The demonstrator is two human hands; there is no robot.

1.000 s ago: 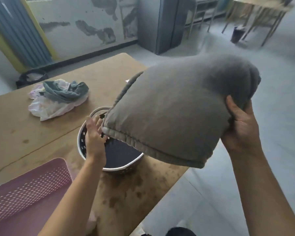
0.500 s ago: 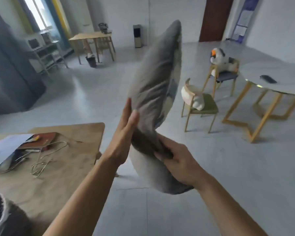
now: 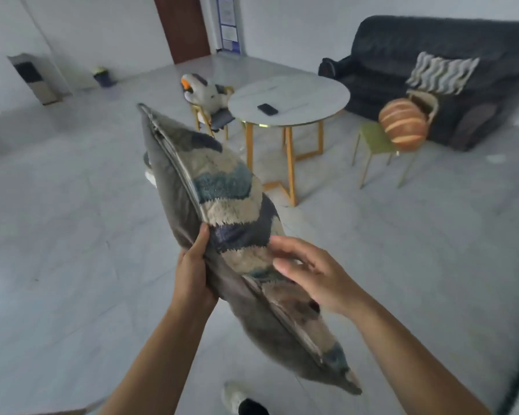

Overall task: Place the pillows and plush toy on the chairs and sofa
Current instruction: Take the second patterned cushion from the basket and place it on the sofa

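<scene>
I hold a grey pillow with a tufted blue, beige and navy front, tilted edge-on in front of me. My left hand grips its grey back edge. My right hand lies on the patterned front with fingers spread. A white and grey plush toy with an orange beak sits on a far chair. An orange striped round pillow rests on a green chair. A wavy black-and-white pillow leans on the dark sofa.
A round white table on gold legs stands between the two chairs, with a dark phone on it. Grey tiled floor stretches between me and the furniture. My shoe shows at the bottom. A brown door is at the back.
My view has swung right from the wooden table to the chairs and sofa. The pillow has turned so its patterned front shows, and my right hand has shifted from gripping to resting on it.
</scene>
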